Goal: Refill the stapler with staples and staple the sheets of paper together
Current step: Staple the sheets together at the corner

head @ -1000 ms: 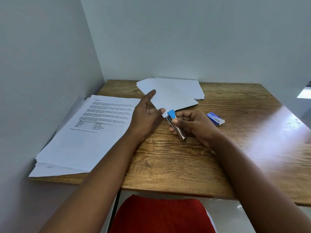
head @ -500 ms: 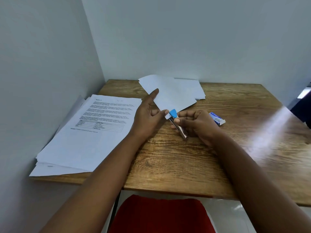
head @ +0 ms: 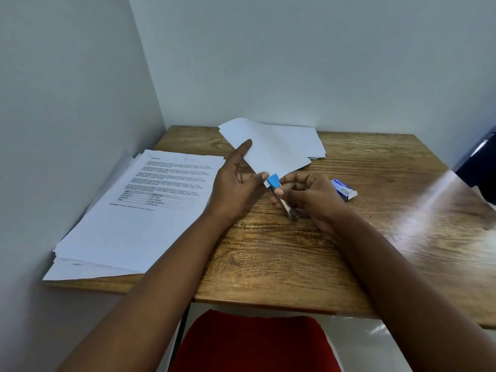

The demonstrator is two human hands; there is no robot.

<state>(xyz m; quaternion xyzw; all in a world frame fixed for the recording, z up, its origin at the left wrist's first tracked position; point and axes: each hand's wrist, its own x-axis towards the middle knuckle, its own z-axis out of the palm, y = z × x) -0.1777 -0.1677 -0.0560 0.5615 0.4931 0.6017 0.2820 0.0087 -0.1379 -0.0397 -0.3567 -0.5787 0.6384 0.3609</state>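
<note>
right hand (head: pixel 311 200) fingers gripped stapler (head: pixel 281 196) over worktop (head: pixel 295 259) | left hand (head: pixel 236 189) fingers pinched blank sheets (head: pixel 271 149) corner at stapler's blue tip | staple box (head: pixel 344 189) just right of right fingers

Wooden table (head: pixel 268 264) bears printed stack (head: pixel 139 210), blank sheets (head: pixel 295 140), seemingly staple box (head: pixel 345 189).
</note>
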